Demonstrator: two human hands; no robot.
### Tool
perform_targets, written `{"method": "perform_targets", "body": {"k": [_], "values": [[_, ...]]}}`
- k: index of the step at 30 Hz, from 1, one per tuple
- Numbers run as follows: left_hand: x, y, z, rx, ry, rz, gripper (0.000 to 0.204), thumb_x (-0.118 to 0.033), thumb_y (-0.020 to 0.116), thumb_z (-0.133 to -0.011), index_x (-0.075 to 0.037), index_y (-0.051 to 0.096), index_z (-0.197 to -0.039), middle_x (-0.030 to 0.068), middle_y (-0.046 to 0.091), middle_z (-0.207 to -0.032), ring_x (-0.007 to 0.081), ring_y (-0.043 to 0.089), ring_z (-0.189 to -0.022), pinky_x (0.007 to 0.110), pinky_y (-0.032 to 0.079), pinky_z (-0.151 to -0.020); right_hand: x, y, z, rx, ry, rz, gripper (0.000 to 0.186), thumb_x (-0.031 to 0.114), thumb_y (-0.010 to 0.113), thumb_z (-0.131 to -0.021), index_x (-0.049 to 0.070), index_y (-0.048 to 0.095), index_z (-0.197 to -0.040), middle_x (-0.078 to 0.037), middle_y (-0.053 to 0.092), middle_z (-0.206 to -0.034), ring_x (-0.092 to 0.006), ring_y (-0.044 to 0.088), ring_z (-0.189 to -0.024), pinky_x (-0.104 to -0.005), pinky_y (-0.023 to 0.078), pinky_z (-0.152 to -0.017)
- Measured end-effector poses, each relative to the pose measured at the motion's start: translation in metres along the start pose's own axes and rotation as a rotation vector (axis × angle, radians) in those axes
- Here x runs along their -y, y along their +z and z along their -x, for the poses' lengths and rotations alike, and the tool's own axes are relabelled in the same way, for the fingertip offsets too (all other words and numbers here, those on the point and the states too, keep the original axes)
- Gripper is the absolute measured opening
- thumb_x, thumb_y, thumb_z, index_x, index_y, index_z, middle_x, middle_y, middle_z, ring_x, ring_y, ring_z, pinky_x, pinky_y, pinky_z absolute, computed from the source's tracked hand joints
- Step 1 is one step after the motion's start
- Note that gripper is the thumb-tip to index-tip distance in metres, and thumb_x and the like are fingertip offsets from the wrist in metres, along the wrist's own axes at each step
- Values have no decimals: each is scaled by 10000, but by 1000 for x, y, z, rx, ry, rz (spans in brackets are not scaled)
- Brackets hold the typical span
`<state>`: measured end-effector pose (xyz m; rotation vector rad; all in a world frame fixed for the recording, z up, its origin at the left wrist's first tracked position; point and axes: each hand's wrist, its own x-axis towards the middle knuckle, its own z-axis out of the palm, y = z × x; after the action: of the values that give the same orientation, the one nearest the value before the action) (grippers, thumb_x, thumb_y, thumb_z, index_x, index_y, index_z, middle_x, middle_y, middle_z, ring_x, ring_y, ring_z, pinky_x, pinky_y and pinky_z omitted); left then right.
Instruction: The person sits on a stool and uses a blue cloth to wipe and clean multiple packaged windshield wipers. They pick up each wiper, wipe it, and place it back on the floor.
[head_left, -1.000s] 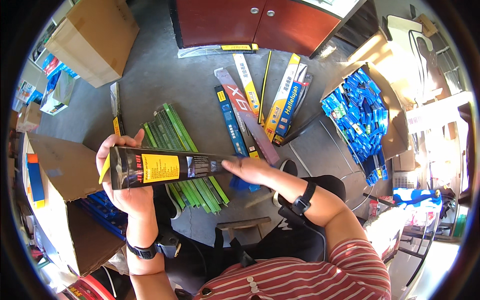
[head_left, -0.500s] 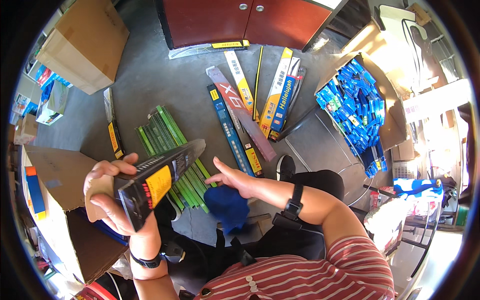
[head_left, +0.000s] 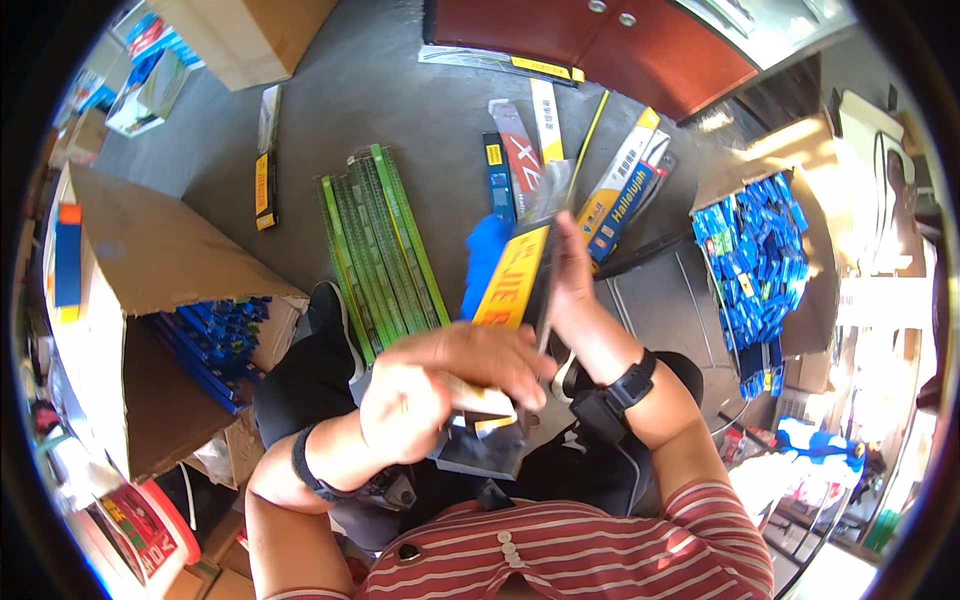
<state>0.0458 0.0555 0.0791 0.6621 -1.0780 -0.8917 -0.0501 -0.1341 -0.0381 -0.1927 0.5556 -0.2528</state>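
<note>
Shifted right: long box (head_left: 516, 280) | black, yellow-panelled | left fingers (head_left: 498, 352) holding it | right fingers (head_left: 570, 238): can't tell

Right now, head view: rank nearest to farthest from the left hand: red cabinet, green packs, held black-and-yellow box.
From the left hand:
1. Held black-and-yellow box: touching, its lower end under the fingers.
2. Green packs: on the floor, just beyond the hand and slightly to its left.
3. Red cabinet: far across the floor, at the top of the view.

Box (head_left: 515, 282) central, carton (head_left: 150, 225) left, packages (head_left: 385, 255) ahead, cabinet (head_left: 560, 35) beyond
</note>
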Motion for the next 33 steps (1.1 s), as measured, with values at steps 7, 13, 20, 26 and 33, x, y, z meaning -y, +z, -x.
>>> {"method": "perform_targets", "body": {"k": [7, 13, 20, 26, 33], "values": [[18, -19, 0, -530, -406, 201, 341, -300, 429, -971, 10, 557, -1029, 107, 568, -1070, 156, 537, -1002, 310, 399, -949, 69, 59, 37, -265, -808, 279, 581, 444, 654, -771, 89, 505, -1207, -75, 568, -1127, -232, 479, -1104, -411, 341, -985], [68, -33, 4, -1038, -565, 475, 349, -212, 410, -965, -28, 444, -1259, 100, 551, -1177, 191, 526, -1111, 321, 418, -950, 79, 81, 92, -217, -1301, 683, 605, 436, 598, -812, 41, 474, -1253, -129, 530, -1240, -305, 527, -1093, -445, 402, -966], [126, -102, 10, -1391, -662, 468, 333, -257, 345, -962, -55, 472, -1195, 94, 561, -1135, 198, 584, -985, 357, 498, -819, 5, 57, 61, -133, -1315, 1007, 499, 45, 611, -797, -6, 435, -1262, -117, 539, -1183, -221, 545, -1046, -356, 417, -950], [97, -91, 7, -1071, -497, 415, 252, -58, 411, -905, 8, 513, -1126, 116, 601, -1045, 216, 584, -939, 374, 449, -874, 47, 33, 90, 51, -1148, 779, 486, 70, 652, -775, -35, 492, -1221, -131, 562, -1185, -234, 538, -1094, -375, 388, -995], [101, -85, 15, -947, -406, 413, 135, -15, 554, -778, 20, 589, -903, 95, 623, -886, 171, 591, -856, 281, 432, -834, 79, 26, 80, -243, -1048, 507, 549, 206, 668, -805, -17, 443, -1254, -120, 525, -1228, -217, 468, -1165, -353, 321, -1031]]}}
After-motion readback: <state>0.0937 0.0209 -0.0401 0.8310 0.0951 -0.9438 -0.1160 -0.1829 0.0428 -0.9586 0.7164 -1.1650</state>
